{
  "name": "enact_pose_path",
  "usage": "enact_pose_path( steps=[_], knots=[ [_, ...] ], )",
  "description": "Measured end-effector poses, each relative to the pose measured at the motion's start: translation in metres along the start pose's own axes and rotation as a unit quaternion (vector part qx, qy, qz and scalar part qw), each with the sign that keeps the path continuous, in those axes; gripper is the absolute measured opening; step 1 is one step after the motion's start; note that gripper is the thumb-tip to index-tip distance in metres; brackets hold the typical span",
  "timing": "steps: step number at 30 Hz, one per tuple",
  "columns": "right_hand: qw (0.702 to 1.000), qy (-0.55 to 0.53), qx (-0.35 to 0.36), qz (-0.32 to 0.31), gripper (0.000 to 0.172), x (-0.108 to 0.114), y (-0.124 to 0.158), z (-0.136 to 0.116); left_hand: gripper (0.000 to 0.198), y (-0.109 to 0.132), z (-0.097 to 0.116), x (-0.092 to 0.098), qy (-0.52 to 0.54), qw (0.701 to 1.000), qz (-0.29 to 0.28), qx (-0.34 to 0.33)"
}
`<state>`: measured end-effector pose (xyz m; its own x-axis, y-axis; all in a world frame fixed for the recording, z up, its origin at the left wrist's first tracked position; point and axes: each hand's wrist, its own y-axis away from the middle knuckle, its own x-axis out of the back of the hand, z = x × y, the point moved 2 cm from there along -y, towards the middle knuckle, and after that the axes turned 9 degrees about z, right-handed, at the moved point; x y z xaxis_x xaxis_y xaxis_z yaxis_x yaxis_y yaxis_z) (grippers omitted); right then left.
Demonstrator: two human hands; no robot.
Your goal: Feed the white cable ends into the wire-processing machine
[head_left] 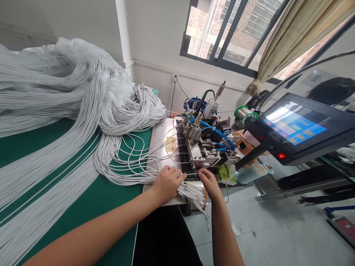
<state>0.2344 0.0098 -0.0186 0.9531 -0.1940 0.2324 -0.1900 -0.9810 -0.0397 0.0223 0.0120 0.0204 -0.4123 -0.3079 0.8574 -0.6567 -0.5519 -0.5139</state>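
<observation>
At one metal bench machine, left hand and right hand pinch one thin, smooth white cable.

Machine: largely bare, satin-bright metal, with smooth plastic tubing. Left of the machine: a softly shiny metal plate, a smooth matt tabletop, cables in smooth, plastic-looking jackets, and glossy, crinkled clear film. Right of it: a matt monitor housing with glossy screen; behind, a cloth curtain.

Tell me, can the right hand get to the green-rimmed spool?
Probably not straight away: the machine with its blue tubes stands between the right hand and the spool, farther back.
</observation>
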Motion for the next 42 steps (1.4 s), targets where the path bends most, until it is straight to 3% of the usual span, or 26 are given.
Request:
enact_pose_path(
  steps=[9, 18, 24, 28, 34, 42],
  knots=[
    [0.991, -0.101, -0.085, 0.021, 0.034, -0.007, -0.001, 0.008, 0.041, 0.002, 0.003, -0.002, 0.003, 1.0, 0.0, 0.021],
    [0.993, -0.089, -0.076, 0.029, 0.044, -0.005, 0.004, 0.011, 0.038, 0.003, 0.004, 0.0, -0.003, 0.999, 0.022, 0.031],
    [0.993, -0.015, -0.037, 0.108, 0.044, 0.017, 0.029, 0.002, 0.042, 0.005, 0.002, -0.001, 0.01, 0.999, 0.015, 0.03],
    [0.99, 0.037, -0.003, 0.138, 0.04, 0.038, 0.053, -0.016, 0.049, 0.007, 0.002, -0.003, 0.011, 0.999, 0.046, 0.019],
    [0.987, 0.136, 0.045, 0.073, 0.033, 0.044, 0.079, -0.042, 0.047, 0.007, 0.003, 0.001, -0.001, 0.996, 0.085, 0.009],
    [0.971, 0.213, 0.108, -0.009, 0.025, 0.031, 0.078, -0.058, 0.055, 0.009, 0.002, 0.007, 0.01, 0.994, 0.105, 0.008]
  ],
)
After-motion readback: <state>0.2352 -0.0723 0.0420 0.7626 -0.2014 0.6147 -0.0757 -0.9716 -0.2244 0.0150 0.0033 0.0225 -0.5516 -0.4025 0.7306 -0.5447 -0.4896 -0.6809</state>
